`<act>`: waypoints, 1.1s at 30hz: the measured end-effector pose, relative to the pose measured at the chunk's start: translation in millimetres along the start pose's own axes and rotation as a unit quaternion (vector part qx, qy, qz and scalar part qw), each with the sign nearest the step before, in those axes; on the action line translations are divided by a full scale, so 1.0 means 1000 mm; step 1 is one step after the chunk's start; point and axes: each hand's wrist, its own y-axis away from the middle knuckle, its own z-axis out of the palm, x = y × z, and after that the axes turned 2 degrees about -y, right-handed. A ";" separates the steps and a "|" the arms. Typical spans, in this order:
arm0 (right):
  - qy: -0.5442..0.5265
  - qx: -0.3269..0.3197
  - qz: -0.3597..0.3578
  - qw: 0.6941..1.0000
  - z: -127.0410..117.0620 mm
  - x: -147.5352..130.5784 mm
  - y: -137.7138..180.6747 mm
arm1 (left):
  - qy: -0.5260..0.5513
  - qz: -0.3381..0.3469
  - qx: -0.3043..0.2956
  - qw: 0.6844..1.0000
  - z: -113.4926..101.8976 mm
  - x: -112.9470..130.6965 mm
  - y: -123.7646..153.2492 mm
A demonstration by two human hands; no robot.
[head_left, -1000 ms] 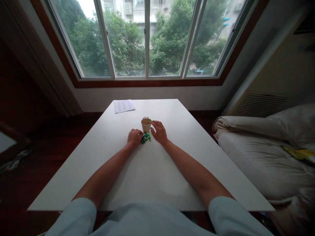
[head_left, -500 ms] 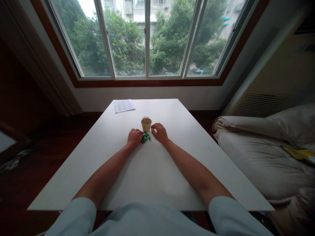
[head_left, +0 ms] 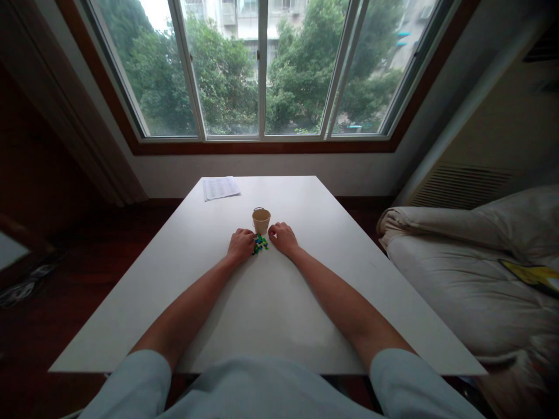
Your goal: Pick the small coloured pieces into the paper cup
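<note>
A small tan bucket [head_left: 261, 222] with a thin wire handle stands upright on the white table, its mouth facing up. Just in front of it lies a pile of tiny green, blue and yellow pieces [head_left: 261, 243], too small to name. At the left side of this pile is my left hand [head_left: 241, 244], palm down, with curled fingers reaching its edge. My right hand [head_left: 285, 237] rests to the right of the bucket and pile, thumb and fingers bent together. Whatever lies between the fingertips of either hand is too small to make out.
Printed sheets of paper [head_left: 221, 188] lie at the far left corner of the white table [head_left: 271, 326]. Beyond the table is a wide window [head_left: 262, 75]. A padded light-coloured sofa [head_left: 441, 285] stands on the right, with a yellow and black item [head_left: 533, 274] on it.
The bucket and the pieces sit very slightly farther right. My left hand has shifted a little right with them. My right hand has dipped a little, its thumb and fingers closer together.
</note>
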 end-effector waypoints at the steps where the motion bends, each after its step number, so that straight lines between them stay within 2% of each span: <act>1: 0.000 0.005 0.007 1.000 0.000 0.001 0.000 | 0.001 -0.002 -0.002 1.000 0.000 0.000 0.000; 6: 0.002 -0.003 0.037 0.999 0.002 0.004 0.001 | 0.014 -0.002 0.003 1.000 -0.002 0.000 -0.001; 15: -0.005 -0.011 0.030 0.999 0.002 0.001 0.000 | 0.036 -0.008 0.038 0.999 -0.001 -0.003 -0.002; 24: -0.029 -0.018 0.051 0.998 0.002 0.006 -0.001 | 0.031 -0.021 0.022 0.999 0.000 -0.002 -0.002; 33: -0.012 -0.020 0.025 0.999 0.003 0.000 0.001 | 0.034 -0.016 0.030 0.999 -0.001 -0.002 -0.001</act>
